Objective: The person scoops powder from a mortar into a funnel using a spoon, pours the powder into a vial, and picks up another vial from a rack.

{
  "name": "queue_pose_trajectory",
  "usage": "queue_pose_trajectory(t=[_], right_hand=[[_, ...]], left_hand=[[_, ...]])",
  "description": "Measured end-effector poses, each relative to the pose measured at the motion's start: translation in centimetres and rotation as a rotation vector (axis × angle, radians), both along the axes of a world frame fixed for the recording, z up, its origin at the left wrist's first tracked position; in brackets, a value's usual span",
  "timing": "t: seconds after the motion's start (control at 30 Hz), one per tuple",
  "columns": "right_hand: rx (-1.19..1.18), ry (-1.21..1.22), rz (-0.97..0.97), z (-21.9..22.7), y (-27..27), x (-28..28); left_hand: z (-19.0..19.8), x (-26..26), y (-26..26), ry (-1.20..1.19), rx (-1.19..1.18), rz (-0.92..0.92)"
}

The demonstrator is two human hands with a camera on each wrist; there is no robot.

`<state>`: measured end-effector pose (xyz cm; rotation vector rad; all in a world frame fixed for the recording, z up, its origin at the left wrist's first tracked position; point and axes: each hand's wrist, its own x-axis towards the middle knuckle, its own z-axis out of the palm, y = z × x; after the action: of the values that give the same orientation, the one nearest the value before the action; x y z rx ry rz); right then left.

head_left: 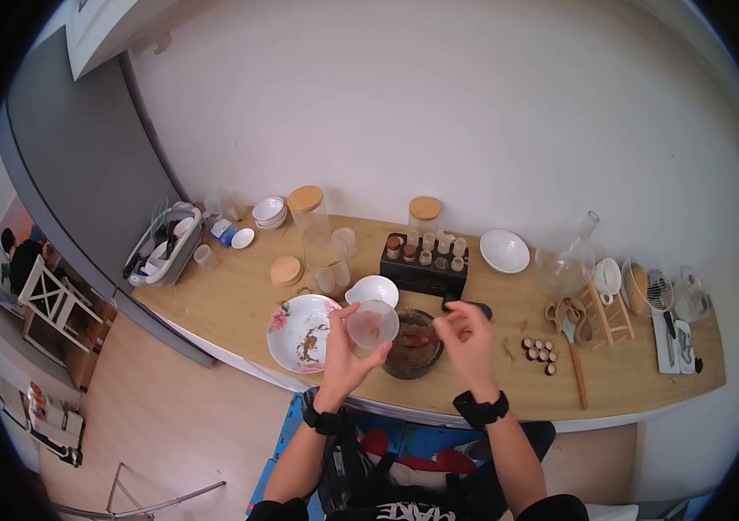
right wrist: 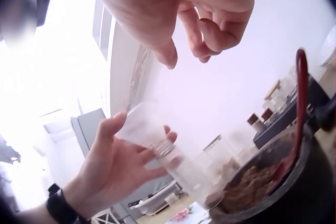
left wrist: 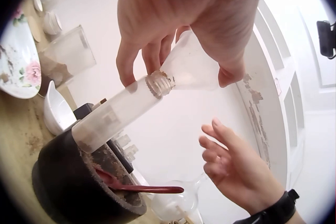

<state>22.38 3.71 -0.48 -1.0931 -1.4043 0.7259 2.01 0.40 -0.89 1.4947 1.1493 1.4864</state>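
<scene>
My left hand (head_left: 345, 363) grips a translucent funnel (left wrist: 190, 66) whose narrow end sits in the threaded mouth of a clear tube (left wrist: 118, 115). The tube slants in the left wrist view, and its lower end overlaps the dark mortar (left wrist: 79, 187). Brown powder (right wrist: 252, 187) fills part of the mortar, with a red spoon (right wrist: 300, 106) standing in it. Some brown residue shows through the funnel in the head view. Right of the funnel, my right hand (head_left: 468, 346) hangs in the air over the mortar's right side, fingers loosely bent and holding nothing.
A flowered dish (head_left: 287, 343) with brown crumbs lies left of the mortar, a white spouted bowl (head_left: 374, 291) behind it. Further back stands a black rack (head_left: 422, 276) of small vials. Rightward are several small caps (head_left: 541, 351), a wooden-handled spatula (head_left: 580, 378) and a glass flask (head_left: 565, 271).
</scene>
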Motion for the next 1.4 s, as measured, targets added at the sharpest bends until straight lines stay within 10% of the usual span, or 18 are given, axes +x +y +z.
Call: queue_pose_trajectory(t=[0.43, 0.87, 1.4], right_hand=[[-0.484, 0.002, -0.062, -6.0, -0.5, 3.8], [-0.218, -0.087, 0.068, -6.5, 1.3, 2.4], [-0.443, 0.482, 0.078, -5.1, 1.2, 4.8]], left_hand=[[-0.1, 0.3, 0.2, -0.043, 0.028, 0.002], [-0.1, 0.1, 0.0, -0.053, -0.02, -0.017], [-0.1, 0.0, 0.2, -0.055, 0.01, 0.004]])
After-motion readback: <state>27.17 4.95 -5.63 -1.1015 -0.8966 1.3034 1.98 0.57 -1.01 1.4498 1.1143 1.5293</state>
